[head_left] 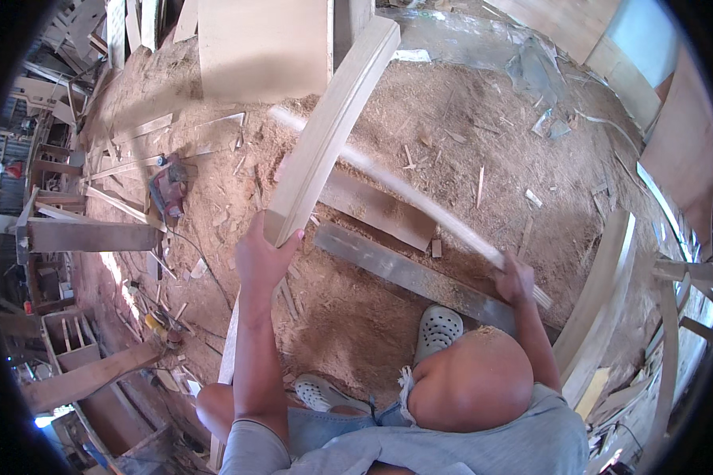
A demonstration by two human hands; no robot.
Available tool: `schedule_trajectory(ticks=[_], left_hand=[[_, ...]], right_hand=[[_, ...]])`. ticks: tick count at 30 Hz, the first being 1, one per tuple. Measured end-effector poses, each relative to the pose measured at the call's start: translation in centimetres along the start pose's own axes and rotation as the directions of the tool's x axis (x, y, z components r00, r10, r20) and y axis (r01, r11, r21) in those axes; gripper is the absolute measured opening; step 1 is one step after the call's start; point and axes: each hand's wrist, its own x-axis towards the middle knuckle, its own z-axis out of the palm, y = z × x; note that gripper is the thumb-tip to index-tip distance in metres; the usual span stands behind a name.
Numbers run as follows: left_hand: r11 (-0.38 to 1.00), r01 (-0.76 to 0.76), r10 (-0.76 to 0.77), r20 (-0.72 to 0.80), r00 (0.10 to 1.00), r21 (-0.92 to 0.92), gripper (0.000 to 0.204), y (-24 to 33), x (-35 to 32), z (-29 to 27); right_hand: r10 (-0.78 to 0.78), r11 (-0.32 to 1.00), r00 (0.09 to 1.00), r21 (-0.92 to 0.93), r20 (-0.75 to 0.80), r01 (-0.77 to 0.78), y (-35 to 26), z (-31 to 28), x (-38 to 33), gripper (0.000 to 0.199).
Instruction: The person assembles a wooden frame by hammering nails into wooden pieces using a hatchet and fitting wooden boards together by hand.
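My left hand (260, 257) is closed around the near end of a pale wooden plank (337, 119) with a grooved edge. The plank slants up and away to the right. A long thin wooden strip (428, 207), smeared by motion, is gripped near its right end by my right hand (516, 281). It crosses beneath the plank, and its far end shows on the plank's left. Below both lie a short reddish board (380, 207) and a greyish beam (408, 265) dusted with sawdust.
Sawdust and wood scraps cover the ground (467, 103). A red power tool (168, 190) with a cord lies at left, near a wooden frame (95, 236). Another long timber (602, 285) leans at right. A large panel (265, 47) stands at the back. My clogs (438, 328) are close by.
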Motion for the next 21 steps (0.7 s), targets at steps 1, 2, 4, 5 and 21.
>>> schedule_trajectory(ticks=[1,2,4,5,21], left_hand=[[0.998,-0.039,0.039,-0.018,0.999,-0.044,0.062,-0.3,0.1,0.3],[0.999,-0.006,0.007,0.010,1.000,-0.031,0.062,-0.6,0.1,0.8],[0.999,-0.002,0.003,0.014,1.000,-0.034,0.064,-1.2,0.4,2.3],[0.999,-0.017,0.018,0.019,1.000,-0.036,0.064,-1.4,0.7,3.4],[0.989,0.000,-0.018,0.119,0.993,0.151,0.079,-6.0,3.1,9.7]], right_hand=[[-0.044,0.999,0.999,0.021,0.031,0.044,-1.0,0.5,0.1,0.045],[-0.056,0.998,0.993,-0.001,0.103,0.057,-2.3,1.1,0.4,0.043],[-0.072,0.997,0.982,-0.022,0.173,0.077,-4.6,2.2,1.0,0.042],[-0.164,0.986,0.983,-0.016,0.077,0.166,-5.6,2.7,1.4,0.042],[-0.236,0.970,0.970,-0.047,0.062,0.239,-8.6,3.5,4.3,0.051]])
